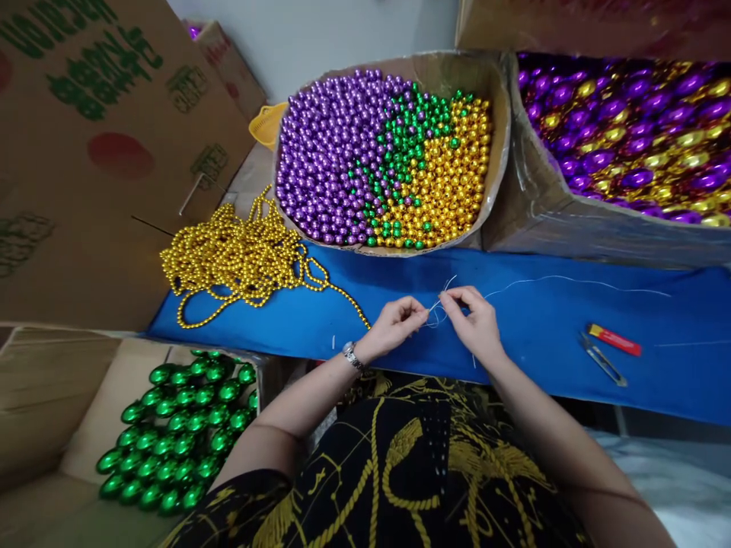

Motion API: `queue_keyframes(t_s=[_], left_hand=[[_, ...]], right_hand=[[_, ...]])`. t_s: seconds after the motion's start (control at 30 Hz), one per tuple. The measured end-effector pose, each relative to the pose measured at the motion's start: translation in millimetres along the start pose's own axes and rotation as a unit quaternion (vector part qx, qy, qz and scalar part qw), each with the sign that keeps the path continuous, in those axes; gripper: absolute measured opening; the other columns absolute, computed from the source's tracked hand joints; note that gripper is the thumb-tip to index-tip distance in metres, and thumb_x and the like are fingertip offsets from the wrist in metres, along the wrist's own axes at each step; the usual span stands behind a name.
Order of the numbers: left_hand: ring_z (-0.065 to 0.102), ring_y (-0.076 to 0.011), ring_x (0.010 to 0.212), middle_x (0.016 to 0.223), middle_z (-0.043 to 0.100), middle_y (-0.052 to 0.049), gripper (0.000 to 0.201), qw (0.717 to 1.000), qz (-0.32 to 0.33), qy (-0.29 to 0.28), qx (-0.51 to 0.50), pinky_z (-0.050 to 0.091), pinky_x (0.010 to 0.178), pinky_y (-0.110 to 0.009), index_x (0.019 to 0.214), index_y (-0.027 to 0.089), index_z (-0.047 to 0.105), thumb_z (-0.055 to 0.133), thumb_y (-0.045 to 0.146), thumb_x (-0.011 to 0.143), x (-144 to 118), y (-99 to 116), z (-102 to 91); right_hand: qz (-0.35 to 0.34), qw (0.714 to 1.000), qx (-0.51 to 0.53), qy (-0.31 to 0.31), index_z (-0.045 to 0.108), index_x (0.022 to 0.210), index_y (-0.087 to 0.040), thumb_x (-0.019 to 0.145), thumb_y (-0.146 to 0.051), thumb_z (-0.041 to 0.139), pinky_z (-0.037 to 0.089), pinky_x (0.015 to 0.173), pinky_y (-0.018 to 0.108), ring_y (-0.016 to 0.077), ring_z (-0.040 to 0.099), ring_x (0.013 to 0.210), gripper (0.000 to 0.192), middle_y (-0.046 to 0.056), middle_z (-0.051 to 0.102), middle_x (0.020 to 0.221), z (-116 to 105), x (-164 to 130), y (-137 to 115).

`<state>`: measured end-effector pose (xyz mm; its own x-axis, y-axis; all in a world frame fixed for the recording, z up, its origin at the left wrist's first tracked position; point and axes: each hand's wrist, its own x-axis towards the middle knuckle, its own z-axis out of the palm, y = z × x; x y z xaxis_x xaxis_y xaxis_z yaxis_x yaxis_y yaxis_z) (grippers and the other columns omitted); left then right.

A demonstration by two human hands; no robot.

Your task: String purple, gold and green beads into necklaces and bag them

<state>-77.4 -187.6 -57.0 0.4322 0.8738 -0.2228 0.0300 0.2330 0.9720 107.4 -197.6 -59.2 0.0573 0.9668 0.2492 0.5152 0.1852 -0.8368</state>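
Over the blue cloth, my left hand (pixel 398 320) pinches thin white string between thumb and fingertips. Close beside it on the right, my right hand (pixel 471 316) pinches the same white string (pixel 437 312), which forms a small loop between the two hands. A long tail of string (pixel 548 278) runs off to the right across the cloth. From a heap of gold bead strands (pixel 240 255) at the left, one strand (pixel 349 299) trails up to my left hand; whether the fingers touch its end is hidden.
Behind my hands stands a box of loose purple, green and gold beads (pixel 388 160). Another box (pixel 628 137) at right holds larger purple and gold beads. A red lighter (pixel 615 340) and thread snips (pixel 603 359) lie on the blue cloth (pixel 548 358). Green beads (pixel 177 434) fill a lower-left box.
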Motion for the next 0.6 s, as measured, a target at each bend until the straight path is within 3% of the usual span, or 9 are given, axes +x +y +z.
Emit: queue_keyframes(t_s=[0.1,0.17,0.2,0.27,0.33,0.4,0.5,0.6], left_hand=[[0.046,-0.0077,0.057,0.066,0.051,0.003,0.037,0.999,0.006,0.012,0.033,0.038,0.056,-0.022,0.077,0.015,0.053,0.063,0.051,0.083,-0.1,2.7,-5.7],[0.045,-0.0078,0.058,0.066,0.052,0.003,0.034,0.996,0.023,0.012,0.081,0.035,0.056,-0.022,0.078,0.015,0.054,0.060,0.048,0.086,-0.2,4.8,-7.6],[0.044,-0.0078,0.058,0.067,0.052,0.003,0.033,0.993,0.037,0.007,0.109,0.034,0.055,-0.022,0.078,0.015,0.054,0.058,0.047,0.087,-0.4,6.2,-7.9],[0.042,-0.0078,0.058,0.067,0.053,0.002,0.032,0.985,0.068,-0.006,0.158,0.033,0.055,-0.022,0.078,0.015,0.055,0.055,0.045,0.090,-1.2,9.5,-8.2],[0.043,-0.0080,0.059,0.067,0.054,0.002,0.030,0.977,0.096,-0.012,0.191,0.034,0.056,-0.022,0.079,0.015,0.056,0.053,0.043,0.092,-2.7,13.5,-8.5],[0.045,-0.0081,0.059,0.068,0.055,0.002,0.028,0.970,0.113,-0.009,0.216,0.035,0.056,-0.022,0.081,0.016,0.057,0.052,0.041,0.093,-4.6,17.4,-9.4],[0.049,-0.0086,0.060,0.070,0.059,0.001,0.023,0.953,0.159,0.003,0.256,0.037,0.058,-0.022,0.085,0.016,0.059,0.052,0.037,0.094,-6.5,20.7,-11.1],[0.054,-0.0094,0.065,0.074,0.061,0.000,0.018,0.931,0.219,0.045,0.288,0.040,0.062,-0.022,0.086,0.017,0.058,0.050,0.030,0.095,-6.1,20.3,-11.0]], right_hand=[[-0.032,0.996,-0.074,0.048,0.068,0.094,-0.020,0.093,-0.033,0.055,0.051,0.067,0.028,0.0140,0.063,0.072,0.018,0.003,0.070,0.084,-17.0,-1.2,-3.1],[-0.107,0.983,-0.125,0.075,0.068,0.103,-0.020,0.093,-0.027,0.054,0.053,0.075,0.030,0.0160,0.066,0.082,0.019,0.006,0.071,0.094,-24.8,-2.8,-8.0],[-0.154,0.977,-0.142,0.050,0.067,0.109,-0.021,0.093,-0.025,0.053,0.054,0.081,0.031,0.0172,0.067,0.091,0.022,0.007,0.071,0.103,-26.5,-3.4,-10.3],[-0.228,0.960,-0.149,-0.060,0.063,0.121,-0.023,0.094,-0.024,0.052,0.054,0.088,0.032,0.0183,0.065,0.106,0.030,0.008,0.067,0.121,-25.2,-3.5,-12.8],[-0.243,0.950,-0.134,-0.144,0.063,0.123,-0.023,0.096,-0.026,0.048,0.055,0.087,0.032,0.0179,0.066,0.104,0.031,0.008,0.067,0.122,-20.4,-2.5,-12.4],[-0.198,0.960,-0.104,-0.171,0.067,0.111,-0.022,0.097,-0.029,0.045,0.055,0.083,0.032,0.0170,0.068,0.092,0.027,0.007,0.072,0.106,-15.8,-2.1,-10.9],[-0.055,0.976,-0.013,-0.211,0.068,0.097,-0.020,0.097,-0.036,0.046,0.054,0.070,0.028,0.0140,0.065,0.073,0.027,0.003,0.070,0.081,-13.1,-4.9,-10.7],[0.074,0.957,0.102,-0.261,0.067,0.102,-0.019,0.095,-0.044,0.048,0.050,0.056,0.023,0.0108,0.062,0.060,0.032,0.001,0.067,0.077,-13.3,-10.3,-12.3]])
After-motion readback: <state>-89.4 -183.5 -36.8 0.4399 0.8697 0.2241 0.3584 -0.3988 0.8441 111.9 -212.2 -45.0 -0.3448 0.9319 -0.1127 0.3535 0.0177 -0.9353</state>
